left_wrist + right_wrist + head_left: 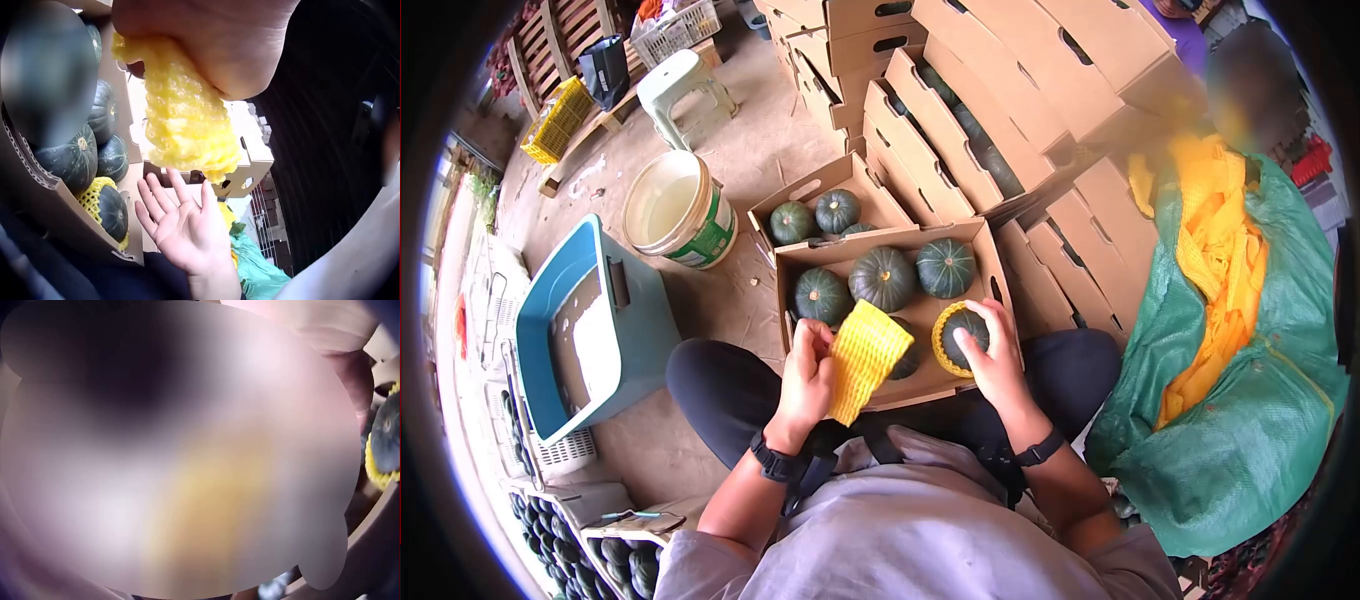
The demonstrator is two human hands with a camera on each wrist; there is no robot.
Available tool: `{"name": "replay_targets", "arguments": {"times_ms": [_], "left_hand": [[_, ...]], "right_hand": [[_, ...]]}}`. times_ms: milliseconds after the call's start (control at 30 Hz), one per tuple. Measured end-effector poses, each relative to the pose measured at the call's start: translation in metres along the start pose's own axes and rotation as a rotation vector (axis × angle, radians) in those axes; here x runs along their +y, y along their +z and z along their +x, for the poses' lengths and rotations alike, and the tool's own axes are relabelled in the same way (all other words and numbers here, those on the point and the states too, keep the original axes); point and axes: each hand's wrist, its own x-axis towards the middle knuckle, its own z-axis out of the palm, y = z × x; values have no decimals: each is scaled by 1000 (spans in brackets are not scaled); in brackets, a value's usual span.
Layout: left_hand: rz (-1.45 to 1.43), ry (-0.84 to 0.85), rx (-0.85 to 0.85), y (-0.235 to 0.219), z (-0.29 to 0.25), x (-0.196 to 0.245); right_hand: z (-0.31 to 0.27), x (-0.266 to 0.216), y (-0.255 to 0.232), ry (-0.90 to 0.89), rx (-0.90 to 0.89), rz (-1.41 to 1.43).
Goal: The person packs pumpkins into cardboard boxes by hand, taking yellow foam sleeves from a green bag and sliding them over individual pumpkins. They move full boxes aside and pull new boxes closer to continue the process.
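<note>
My left hand (807,378) pinches a flat yellow foam net sleeve (870,358), which hangs over the near part of an open cardboard box (802,264). Inside the box lie several round dark green squashes (883,279); the sleeve hides part of one. In the near right corner sits a squash with a yellow foam net (92,199) around it. Over that squash is my right hand (1003,372), overlapping it in the head view. The left wrist view shows the right hand's fingers spread, palm facing the camera, holding nothing. Most of the right wrist view is blurred.
Behind stands another box with squashes (792,222), beside stacked cardboard boxes (1010,75). At right lies a green sack (1210,480) with yellow foam nets (1222,260). To the left are a blue tub (635,315), a white bucket (662,205) and a stool (675,80).
</note>
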Motion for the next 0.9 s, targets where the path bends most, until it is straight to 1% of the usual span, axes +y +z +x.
{"name": "replay_targets", "arguments": {"times_ms": [33, 67, 133, 167, 200, 233, 267, 300, 333, 400, 467, 533, 567, 600, 667, 700, 733, 800, 833, 867, 900], "left_hand": [[-114, 64, -30, 5, -9, 17], [-62, -22, -119, 6, -17, 39], [248, 174, -286, 6, -19, 65], [261, 294, -181, 9, -18, 54], [355, 259, -271, 3, -16, 57], [447, 218, -360, -9, -14, 63], [537, 172, -449, -15, -13, 66], [535, 275, -453, -13, -11, 65], [566, 284, -356, -9, -10, 65], [624, 293, -171, 4, -8, 67], [808, 621, 291, 19, 13, 101], [413, 500, 134, 31, 10, 109], [129, 422, 9, 34, 13, 113], [-17, 410, 11, 33, 20, 102], [-833, 3, -51, 19, 23, 88], [-965, -49, -131, 10, 23, 97], [-1015, -11, -265, 4, 21, 88], [-867, -196, -546, -10, 15, 83], [-861, -343, -421, -8, 12, 87], [-903, -287, -329, -8, 14, 83], [-947, -230, -236, -7, 17, 75]], "right_hand": [[-5, -7, 11, 155, -22, 507], [-11, -46, 5, 410, -186, 882], [-32, -41, 25, 463, -613, 1174], [-35, -47, 23, 382, -618, 994], [-36, -58, 17, 303, -619, 812], [-31, -65, 5, 300, -712, 795], [-28, -67, 3, 300, -828, 925], [-22, -72, 0, 223, -881, 806], [-14, -76, -2, 149, -929, 689], [7, -78, 9, 172, -716, 584], [31, -84, 17, -43, -222, 784], [40, -124, 15, -1, 49, 1071], [36, -124, 24, -123, 123, 997], [29, -133, 27, -121, 54, 1032], [31, -118, 25, -251, 164, 857], [41, -105, 22, -110, 243, 949], [51, -96, 19, -2, 246, 1126], [53, -93, 6, 277, -131, 1464], [49, -82, 4, 271, -538, 1682], [38, -72, 4, 401, -715, 1814], [28, -80, 0, 316, -675, 1799]]}}
